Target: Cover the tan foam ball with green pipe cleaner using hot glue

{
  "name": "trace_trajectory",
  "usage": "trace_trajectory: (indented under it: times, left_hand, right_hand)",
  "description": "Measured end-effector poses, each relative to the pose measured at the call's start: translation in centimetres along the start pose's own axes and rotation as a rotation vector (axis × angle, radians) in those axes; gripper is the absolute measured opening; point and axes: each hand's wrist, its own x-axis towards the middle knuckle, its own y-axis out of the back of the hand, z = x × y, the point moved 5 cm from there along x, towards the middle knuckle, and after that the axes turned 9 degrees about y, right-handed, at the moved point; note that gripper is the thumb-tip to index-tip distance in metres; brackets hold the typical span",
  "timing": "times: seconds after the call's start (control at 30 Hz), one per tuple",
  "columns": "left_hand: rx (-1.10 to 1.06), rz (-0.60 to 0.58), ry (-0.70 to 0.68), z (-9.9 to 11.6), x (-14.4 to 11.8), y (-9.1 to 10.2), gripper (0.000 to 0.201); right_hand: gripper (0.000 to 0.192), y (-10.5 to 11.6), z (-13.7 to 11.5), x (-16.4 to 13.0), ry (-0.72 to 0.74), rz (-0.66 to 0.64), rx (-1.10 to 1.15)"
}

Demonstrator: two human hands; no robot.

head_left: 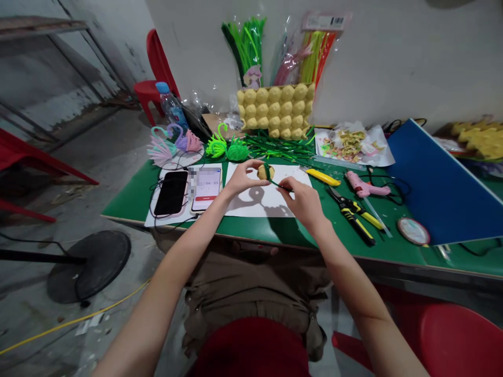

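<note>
My left hand [244, 178] grips a small yellow egg-carton cup [262, 174] between thumb and fingers, above a white sheet of paper [236, 201]. A dark green pipe cleaner [268, 170] runs across the cup, and its free end reaches to the right. My right hand [302, 198] pinches that end with thumb and forefinger. Behind the hands lies a pile of dark green pipe cleaners [283, 149]. A yellow egg carton [276, 107] stands upright against the wall.
To the right lie a yellow cutter knife [323, 177], a pink glue gun [365, 186], pliers [356, 214], a tape roll [413, 231] and a blue board [448, 183]. Two phones [172, 192] with cables rest at the left. Pipe-cleaner swans [226, 146] and a water bottle [172, 107] stand behind.
</note>
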Motion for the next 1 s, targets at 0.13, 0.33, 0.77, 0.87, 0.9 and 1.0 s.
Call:
trace_trajectory:
  times: [0.13,0.33,0.77,0.87,0.9,1.0]
  left_hand:
    - [-0.026,-0.064,0.011,0.0,0.0,-0.4,0.063]
    - [-0.075,-0.167,0.051,-0.1,-0.2,-1.1,0.065]
    - [-0.137,-0.321,0.110,0.9,-0.9,-1.8,0.061]
    - [-0.129,-0.352,0.115,1.1,-1.1,-1.9,0.061]
    - [-0.126,-0.362,0.112,1.2,-1.2,-1.9,0.061]
    - [-0.113,-0.382,0.088,1.2,-1.3,-2.0,0.058]
  right_hand:
    - [0.018,1.4,0.3,0.9,0.114,-0.001,-0.058]
    - [0.018,2.0,1.0,2.4,0.162,-0.040,-0.033]
    - [0.012,1.8,2.3,3.2,0.207,0.015,0.064]
    - [0.014,2.3,2.8,3.3,0.209,0.073,0.107]
    - [0.014,2.5,2.9,3.3,0.208,0.092,0.123]
    - [0.015,2.8,3.2,3.3,0.207,0.124,0.164]
